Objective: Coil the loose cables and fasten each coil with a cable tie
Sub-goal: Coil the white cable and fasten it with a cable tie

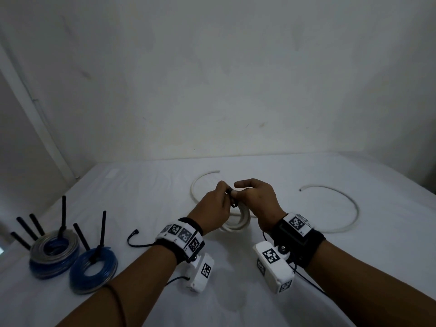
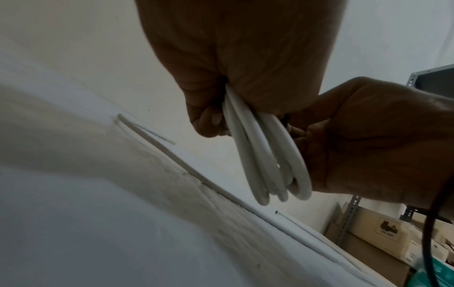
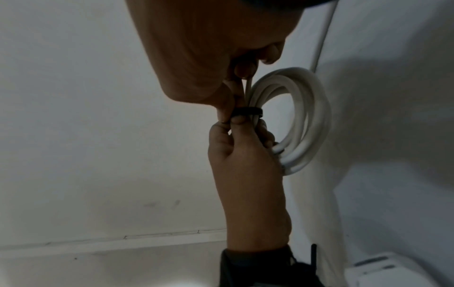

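The white cloth-covered tabletop runs back to a pale wall; its left edge slants toward the near corner, with bare cloth in front of the wrists. Both hands meet above its middle. The left hand grips the small coil of white round cable, held upright, and the right hand pinches the black cable tie looped round the coil's strands. Loose white cable arcs on the cloth to the right. Two tied blue-and-grey wire coils lie far left.
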